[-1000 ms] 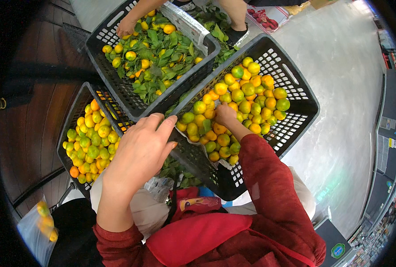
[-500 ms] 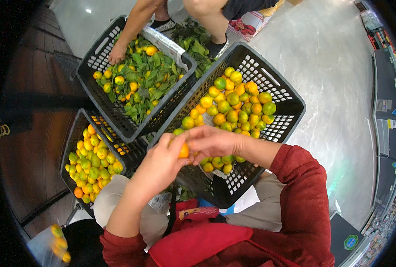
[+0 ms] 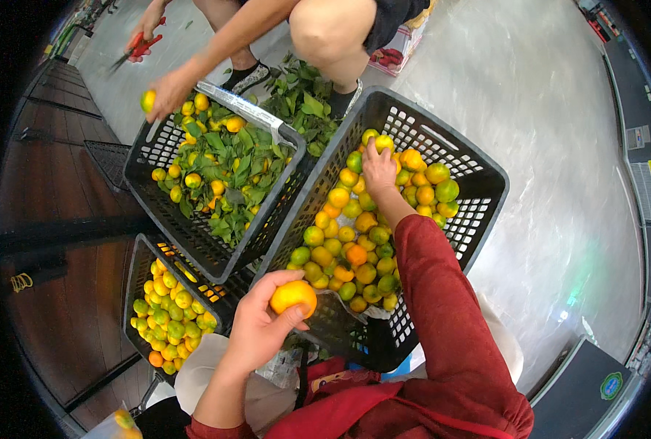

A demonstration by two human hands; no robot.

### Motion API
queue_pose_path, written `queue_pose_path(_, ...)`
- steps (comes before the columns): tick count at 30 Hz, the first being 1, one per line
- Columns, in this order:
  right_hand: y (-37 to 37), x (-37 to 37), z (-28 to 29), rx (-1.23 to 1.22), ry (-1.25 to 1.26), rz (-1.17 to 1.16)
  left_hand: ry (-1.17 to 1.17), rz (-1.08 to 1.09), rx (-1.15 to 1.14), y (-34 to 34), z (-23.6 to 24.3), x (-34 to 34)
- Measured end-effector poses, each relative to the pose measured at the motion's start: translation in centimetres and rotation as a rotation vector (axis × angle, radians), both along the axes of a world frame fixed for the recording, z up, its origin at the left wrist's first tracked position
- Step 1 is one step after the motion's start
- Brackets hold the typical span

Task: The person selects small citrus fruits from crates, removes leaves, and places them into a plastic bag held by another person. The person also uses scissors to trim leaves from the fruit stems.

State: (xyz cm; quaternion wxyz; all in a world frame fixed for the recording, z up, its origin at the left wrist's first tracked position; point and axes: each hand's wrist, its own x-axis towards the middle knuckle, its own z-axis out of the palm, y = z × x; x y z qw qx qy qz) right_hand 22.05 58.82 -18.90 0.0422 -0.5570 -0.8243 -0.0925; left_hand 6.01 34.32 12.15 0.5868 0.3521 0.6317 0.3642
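Note:
My left hand [image 3: 261,328] holds an orange tangerine [image 3: 292,296] near the front corner of the big black crate [image 3: 479,175]. That crate is heaped with green, yellow and orange tangerines [image 3: 358,241]. My right hand [image 3: 379,167], on a red-sleeved arm, reaches into its far side and rests on the fruit there; whether it grips one I cannot tell. A smaller black crate [image 3: 139,271] at lower left holds mostly yellow-green tangerines.
A third black crate [image 3: 193,241] at upper left holds tangerines mixed with green leaves. Another person crouches behind it, one hand [image 3: 166,91] on a yellow fruit, the other holding red shears [image 3: 139,47]. Loose leaves [image 3: 303,102] lie on the grey floor.
My hands were together over the big crate's near side. My right hand has reached to the far side of the crate, and my left hand has drawn back holding the orange tangerine.

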Motion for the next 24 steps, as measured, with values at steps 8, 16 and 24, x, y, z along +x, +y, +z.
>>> queue_pose_path(8, -2.3, 3.3, 1.7, -0.521, 0.458, 0.018, -0.583, 0.273, -0.163, -0.2, -0.7, -0.9)
queue_pose_path(16, -13.8, 2.6, 20.6, -1.089, 1.213, 0.659, -0.488, 0.329, -0.392, -1.5, -2.6, 1.7)
queue_pose_path(24, -2.1, 2.8, 7.1, -0.350, 0.515, 0.333, -0.610, 0.236, -0.396, -1.9, -2.8, 1.7)
